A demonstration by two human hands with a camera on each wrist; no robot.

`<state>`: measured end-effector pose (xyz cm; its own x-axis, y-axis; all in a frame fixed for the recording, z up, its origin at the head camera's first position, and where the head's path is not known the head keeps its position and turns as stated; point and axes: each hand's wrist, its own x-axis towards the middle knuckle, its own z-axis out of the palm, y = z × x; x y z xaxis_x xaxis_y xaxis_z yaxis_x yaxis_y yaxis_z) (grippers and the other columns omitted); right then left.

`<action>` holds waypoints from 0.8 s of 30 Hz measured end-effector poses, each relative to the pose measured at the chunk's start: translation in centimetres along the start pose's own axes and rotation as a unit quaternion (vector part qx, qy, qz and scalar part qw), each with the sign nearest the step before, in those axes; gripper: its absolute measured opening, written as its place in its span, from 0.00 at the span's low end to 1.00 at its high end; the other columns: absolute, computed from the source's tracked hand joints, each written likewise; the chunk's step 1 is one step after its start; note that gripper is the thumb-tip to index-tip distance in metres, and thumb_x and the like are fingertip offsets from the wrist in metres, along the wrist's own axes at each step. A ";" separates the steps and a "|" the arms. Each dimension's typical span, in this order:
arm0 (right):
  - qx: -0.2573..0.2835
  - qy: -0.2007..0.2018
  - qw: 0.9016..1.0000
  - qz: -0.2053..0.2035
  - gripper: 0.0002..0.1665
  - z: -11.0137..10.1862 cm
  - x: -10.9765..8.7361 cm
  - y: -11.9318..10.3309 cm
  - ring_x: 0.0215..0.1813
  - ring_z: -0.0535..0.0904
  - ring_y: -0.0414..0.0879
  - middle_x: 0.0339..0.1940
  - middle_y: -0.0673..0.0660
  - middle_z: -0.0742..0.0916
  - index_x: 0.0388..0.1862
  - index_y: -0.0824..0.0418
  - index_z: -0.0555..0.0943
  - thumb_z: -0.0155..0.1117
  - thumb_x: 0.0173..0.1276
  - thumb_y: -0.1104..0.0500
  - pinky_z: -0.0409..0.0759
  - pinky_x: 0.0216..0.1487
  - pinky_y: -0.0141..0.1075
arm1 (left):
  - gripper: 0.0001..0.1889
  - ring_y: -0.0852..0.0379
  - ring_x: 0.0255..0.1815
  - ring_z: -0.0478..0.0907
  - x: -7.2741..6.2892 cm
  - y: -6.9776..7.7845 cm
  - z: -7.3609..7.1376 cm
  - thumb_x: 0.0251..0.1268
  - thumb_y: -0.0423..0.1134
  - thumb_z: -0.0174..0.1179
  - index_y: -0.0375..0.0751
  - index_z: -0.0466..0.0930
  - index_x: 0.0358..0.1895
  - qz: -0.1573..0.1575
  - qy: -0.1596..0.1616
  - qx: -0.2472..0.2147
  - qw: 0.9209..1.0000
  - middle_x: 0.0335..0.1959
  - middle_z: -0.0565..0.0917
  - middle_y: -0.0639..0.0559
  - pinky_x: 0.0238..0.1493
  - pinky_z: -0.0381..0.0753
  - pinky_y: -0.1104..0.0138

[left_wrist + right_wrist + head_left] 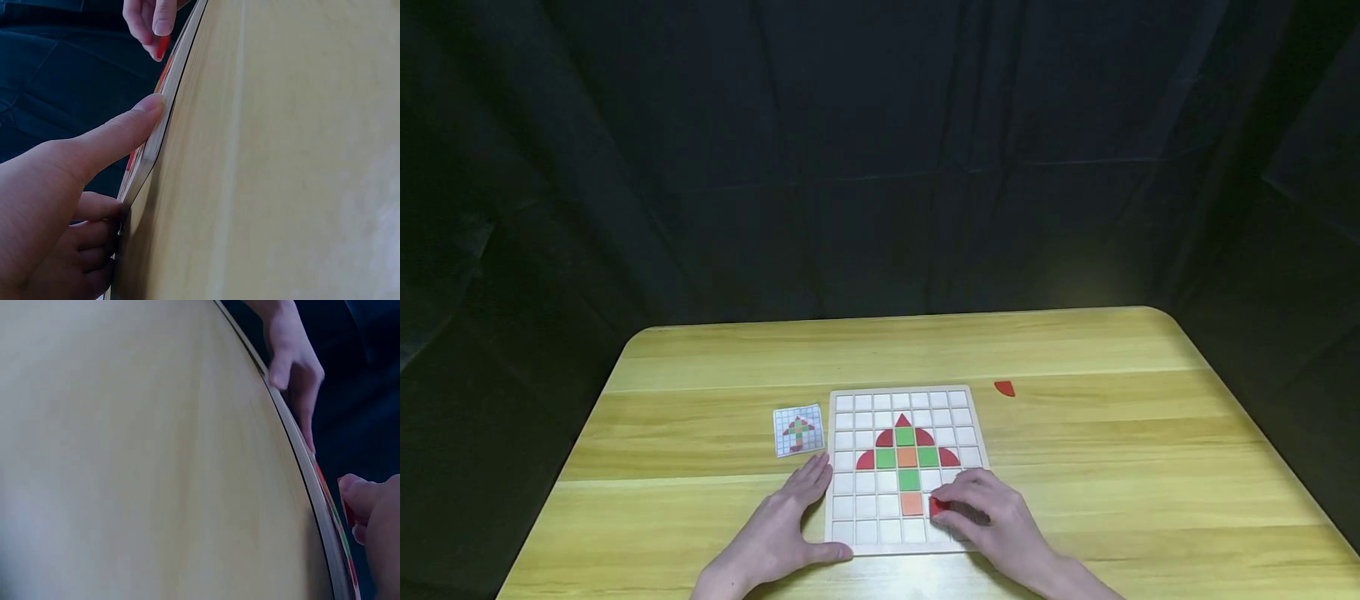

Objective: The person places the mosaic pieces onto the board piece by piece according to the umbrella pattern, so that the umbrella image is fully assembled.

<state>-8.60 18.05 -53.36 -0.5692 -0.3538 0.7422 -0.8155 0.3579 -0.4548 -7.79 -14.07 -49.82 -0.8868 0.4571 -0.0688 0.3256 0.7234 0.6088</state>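
Observation:
A square white gridded board [887, 549] lies on the table, with a pattern of red, green and orange tiles set in its middle cells. My left hand [782, 521] rests at its front-left corner, thumb laid straight on the front rim [148, 164] and fingertips along the left side. Over the lower right part of the board, my right hand [992, 512] pinches a red tile [937, 507] between thumb and fingers. The tile is just right of the lowest orange tile [912, 503]. In the right wrist view the red tile [345, 506] is held above the board's surface.
A small printed pattern card [798, 431] lies beside the board's left edge, near my left fingertips. One loose red quarter-circle tile [1004, 388] sits on the wooden table [1112, 433] past the board's back right corner. Dark curtains [880, 208] hang behind the table.

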 end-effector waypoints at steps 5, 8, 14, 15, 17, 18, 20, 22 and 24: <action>0.017 -0.004 0.999 -0.050 0.14 1.5 0.3 -0.8 0.41 0.81 0.43 0.38 0.51 0.88 0.41 0.58 0.88 0.79 0.55 0.61 0.80 0.49 0.22 | 0.58 0.48 0.82 0.50 0.0 -0.1 0.0 0.48 0.71 0.67 0.36 0.59 0.76 0.006 0.003 0.001 1.000 0.82 0.53 0.49 0.76 0.60 0.48; 0.019 -0.009 0.996 -0.082 0.09 2.1 0.5 -1.0 0.41 0.81 0.43 0.37 0.51 0.89 0.40 0.59 0.88 0.75 0.61 0.59 0.81 0.46 0.24 | 0.58 0.47 0.81 0.51 0.0 0.0 0.0 0.48 0.72 0.66 0.35 0.59 0.76 0.009 0.006 0.002 1.000 0.82 0.54 0.48 0.75 0.61 0.47; 0.014 -0.022 0.994 -0.108 0.05 2.5 0.6 -1.3 0.42 0.81 0.42 0.38 0.50 0.90 0.40 0.58 0.87 0.70 0.67 0.58 0.81 0.47 0.25 | 0.58 0.46 0.81 0.51 0.0 0.0 -0.1 0.48 0.72 0.66 0.36 0.59 0.76 0.008 0.008 0.003 1.000 0.81 0.54 0.48 0.75 0.61 0.46; 0.012 -0.022 0.994 -0.110 0.05 2.6 0.6 -1.3 0.43 0.81 0.43 0.38 0.50 0.90 0.40 0.58 0.87 0.70 0.67 0.58 0.81 0.47 0.25 | 0.58 0.46 0.81 0.51 0.0 0.0 -0.1 0.48 0.72 0.67 0.36 0.59 0.76 0.008 0.009 0.003 1.000 0.81 0.54 0.48 0.75 0.61 0.46; 0.008 -0.023 0.993 -0.113 0.05 2.7 0.5 -1.3 0.43 0.81 0.43 0.39 0.50 0.90 0.40 0.58 0.88 0.70 0.67 0.58 0.81 0.47 0.26 | 0.58 0.47 0.81 0.51 -0.1 0.0 -0.2 0.48 0.72 0.67 0.36 0.59 0.76 0.007 0.009 0.004 1.000 0.82 0.54 0.48 0.74 0.62 0.46; 0.007 -0.022 0.993 -0.115 0.05 2.7 0.5 -1.3 0.43 0.81 0.43 0.39 0.50 0.91 0.39 0.58 0.88 0.71 0.67 0.58 0.81 0.47 0.26 | 0.58 0.47 0.81 0.51 -0.1 0.0 -0.2 0.48 0.71 0.68 0.36 0.59 0.76 0.006 0.008 0.003 1.000 0.82 0.54 0.48 0.74 0.62 0.46; 0.007 -0.022 0.993 -0.116 0.05 2.8 0.4 -1.3 0.44 0.81 0.43 0.39 0.50 0.91 0.39 0.58 0.88 0.71 0.67 0.58 0.81 0.48 0.26 | 0.58 0.47 0.82 0.50 -0.1 0.0 -0.2 0.48 0.71 0.68 0.36 0.59 0.77 0.005 0.007 0.004 1.000 0.82 0.53 0.48 0.75 0.61 0.47; 0.011 -0.023 0.993 -0.116 0.05 2.8 0.4 -1.3 0.44 0.81 0.43 0.39 0.50 0.91 0.40 0.58 0.88 0.70 0.67 0.58 0.81 0.48 0.26 | 0.58 0.48 0.82 0.50 0.0 0.0 -0.2 0.48 0.71 0.68 0.37 0.58 0.77 0.002 0.006 0.004 1.000 0.82 0.53 0.49 0.75 0.61 0.47; 0.016 -0.025 0.993 -0.116 0.05 2.8 0.4 -1.3 0.44 0.81 0.43 0.39 0.51 0.91 0.40 0.58 0.88 0.70 0.68 0.59 0.81 0.47 0.26 | 0.58 0.48 0.82 0.50 -0.1 -0.1 -0.1 0.48 0.71 0.68 0.37 0.59 0.77 0.003 0.006 0.006 1.000 0.82 0.53 0.49 0.75 0.61 0.47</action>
<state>-8.07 15.02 -53.89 -0.3689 -0.4663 0.8040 -0.9280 0.2334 -0.2904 -7.81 -14.21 -49.74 -0.8887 0.4552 -0.0546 0.3353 0.7266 0.5997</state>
